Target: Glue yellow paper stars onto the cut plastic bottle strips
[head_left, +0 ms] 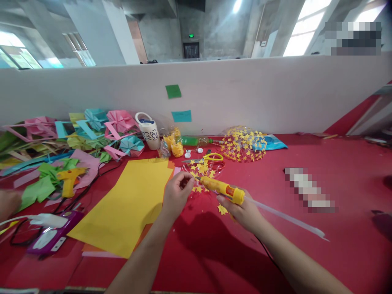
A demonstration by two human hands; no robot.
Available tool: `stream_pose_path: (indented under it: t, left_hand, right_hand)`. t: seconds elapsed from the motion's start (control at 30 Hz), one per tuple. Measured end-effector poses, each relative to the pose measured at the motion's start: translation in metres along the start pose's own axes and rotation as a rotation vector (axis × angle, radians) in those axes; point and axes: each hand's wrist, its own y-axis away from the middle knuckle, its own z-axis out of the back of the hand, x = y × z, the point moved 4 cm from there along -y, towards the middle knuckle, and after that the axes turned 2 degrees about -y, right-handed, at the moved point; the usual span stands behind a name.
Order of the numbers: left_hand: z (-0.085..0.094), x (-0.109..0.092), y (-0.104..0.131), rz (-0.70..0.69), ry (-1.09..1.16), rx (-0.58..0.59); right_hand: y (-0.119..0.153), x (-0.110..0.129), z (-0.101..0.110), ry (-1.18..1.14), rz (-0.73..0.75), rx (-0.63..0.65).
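My right hand is wrapped round the handle of a yellow hot glue gun, its nozzle pointing left. A long clear glue stick sticks out of the gun's back end. At the nozzle tip, my left hand has thumb and forefinger pinched together; what lies between them is too small to make out. Behind the nozzle lies clear plastic dotted with yellow paper stars. One loose star cluster rests beside my right fingers. Yellow-handled scissors lie just beyond the plastic.
Yellow paper sheets cover the red table at left. Further left are a second glue gun, a purple power strip and another person's hand. A tumbler and a star-covered plastic piece stand along the white partition.
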Motion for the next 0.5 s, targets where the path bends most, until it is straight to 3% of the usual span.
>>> stream_pose_path:
  t: [0.5]
  left_hand:
    - [-0.0001, -0.0025, -0.0001, -0.021, -0.006, -0.008]
  right_hand:
    - [0.0001, 0.0012, 0.0010, -0.034, -0.029, -0.009]
